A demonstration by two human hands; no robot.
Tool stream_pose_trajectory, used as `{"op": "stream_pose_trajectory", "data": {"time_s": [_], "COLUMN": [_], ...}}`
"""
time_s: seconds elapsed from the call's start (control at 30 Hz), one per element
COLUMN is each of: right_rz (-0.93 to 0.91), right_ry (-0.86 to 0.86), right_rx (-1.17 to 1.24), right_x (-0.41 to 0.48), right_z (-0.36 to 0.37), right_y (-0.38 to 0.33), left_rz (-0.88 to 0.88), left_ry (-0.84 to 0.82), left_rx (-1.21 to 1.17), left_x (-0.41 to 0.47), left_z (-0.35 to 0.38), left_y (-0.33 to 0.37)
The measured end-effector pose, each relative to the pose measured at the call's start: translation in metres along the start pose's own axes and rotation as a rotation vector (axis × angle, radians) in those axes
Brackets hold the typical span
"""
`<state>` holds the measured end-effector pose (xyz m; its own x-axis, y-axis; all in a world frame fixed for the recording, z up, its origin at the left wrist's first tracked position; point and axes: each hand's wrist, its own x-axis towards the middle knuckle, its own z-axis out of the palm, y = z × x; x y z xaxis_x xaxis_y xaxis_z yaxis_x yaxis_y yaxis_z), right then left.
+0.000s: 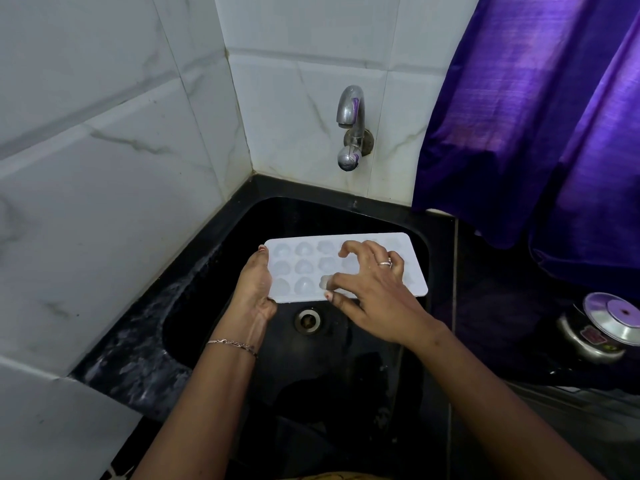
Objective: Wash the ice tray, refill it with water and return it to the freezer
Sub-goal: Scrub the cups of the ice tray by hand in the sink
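A white ice tray [301, 268] with rounded cells is held level over the black sink [346, 358], above the drain [307, 320]. My left hand [254, 289] grips the tray's left short end, thumb on the near corner and fingers at the far corner. My right hand [374, 289] lies over the tray's middle with its fingers curled and spread, fingertips touching the cells and thumb at the near edge. The right part of the tray is partly hidden by this hand. A metal tap [351, 126] sticks out of the tiled wall behind; no water runs from it.
White marble-look tiles [104, 168] cover the left and back walls. A purple curtain [536, 116] hangs at the right. A steel pot with a lid [602, 327] stands on the dark counter to the right of the sink. The counter's left rim [138, 341] looks wet.
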<state>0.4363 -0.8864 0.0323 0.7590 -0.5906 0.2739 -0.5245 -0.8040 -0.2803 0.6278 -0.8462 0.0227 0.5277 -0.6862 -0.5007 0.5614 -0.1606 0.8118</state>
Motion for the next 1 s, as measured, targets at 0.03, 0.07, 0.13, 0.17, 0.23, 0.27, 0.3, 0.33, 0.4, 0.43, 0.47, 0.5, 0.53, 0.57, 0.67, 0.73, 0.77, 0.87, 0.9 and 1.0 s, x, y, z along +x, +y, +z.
{"op": "stream_pose_trajectory", "data": {"time_s": [0.03, 0.07, 0.13, 0.17, 0.23, 0.27, 0.3, 0.33, 0.4, 0.43, 0.47, 0.5, 0.53, 0.57, 0.67, 0.73, 0.77, 0.87, 0.9, 1.0], "right_rz": [0.008, 0.017, 0.023, 0.022, 0.014, 0.008, 0.001, -0.007, -0.029, -0.039, -0.042, -0.038, -0.029, -0.018, -0.01, -0.019, -0.02, -0.038, -0.053, -0.106], "right_ry": [0.003, 0.005, 0.006, 0.005, 0.0, -0.002, -0.005, -0.006, -0.003, 0.004, 0.012, 0.02, 0.025, 0.031, 0.026, 0.002, -0.003, 0.008, 0.005, -0.018], "right_rx": [0.0, -0.002, -0.009, -0.014, -0.016, -0.012, -0.005, -0.001, -0.005, -0.007, -0.005, 0.0, 0.003, 0.002, -0.008, -0.008, 0.0, 0.033, 0.031, -0.008], "right_x": [0.0, 0.0, 0.0, 0.0, 0.0, 0.0, 0.0, 0.0, 0.001, 0.002, 0.002, 0.002, 0.002, 0.002, 0.002, 0.003, 0.003, 0.006, 0.008, 0.016], "right_z": [0.0, 0.0, 0.001, 0.001, 0.001, 0.001, 0.001, 0.0, -0.001, -0.001, -0.002, -0.002, -0.002, -0.002, -0.002, -0.001, -0.001, -0.004, -0.005, -0.003], "right_y": [0.001, 0.002, 0.001, 0.001, 0.0, -0.001, -0.001, 0.0, 0.001, 0.001, 0.002, 0.003, 0.004, 0.005, 0.003, 0.001, 0.0, -0.004, -0.006, -0.015], "left_rz": [0.001, -0.001, -0.007, -0.009, -0.012, -0.013, -0.015, -0.016, -0.017, -0.016, -0.013, -0.011, -0.012, -0.014, -0.005, 0.001, -0.001, -0.006, -0.006, 0.005], "left_ry": [0.0, 0.001, 0.004, -0.001, -0.009, -0.007, -0.003, -0.001, -0.007, -0.01, -0.013, -0.018, -0.022, -0.026, -0.024, -0.029, -0.032, -0.021, -0.02, -0.026], "left_rx": [-0.002, -0.001, -0.003, -0.005, -0.006, -0.007, -0.006, -0.006, -0.015, -0.021, -0.024, -0.026, -0.029, -0.031, -0.017, -0.011, -0.014, -0.016, -0.011, 0.024], "left_x": [0.0, -0.001, -0.001, -0.002, -0.004, -0.004, -0.004, -0.005, -0.005, -0.005, -0.005, -0.006, -0.006, -0.006, -0.006, -0.005, -0.005, -0.005, -0.005, -0.004], "left_z": [0.0, 0.0, 0.001, 0.001, 0.003, 0.003, 0.003, 0.003, 0.004, 0.004, 0.004, 0.004, 0.004, 0.003, 0.002, 0.002, 0.001, 0.0, 0.001, 0.004], "left_y": [0.0, 0.0, 0.002, 0.003, 0.003, 0.003, 0.003, 0.004, 0.004, 0.004, 0.004, 0.004, 0.005, 0.005, 0.006, 0.006, 0.006, 0.006, 0.006, 0.006]}}
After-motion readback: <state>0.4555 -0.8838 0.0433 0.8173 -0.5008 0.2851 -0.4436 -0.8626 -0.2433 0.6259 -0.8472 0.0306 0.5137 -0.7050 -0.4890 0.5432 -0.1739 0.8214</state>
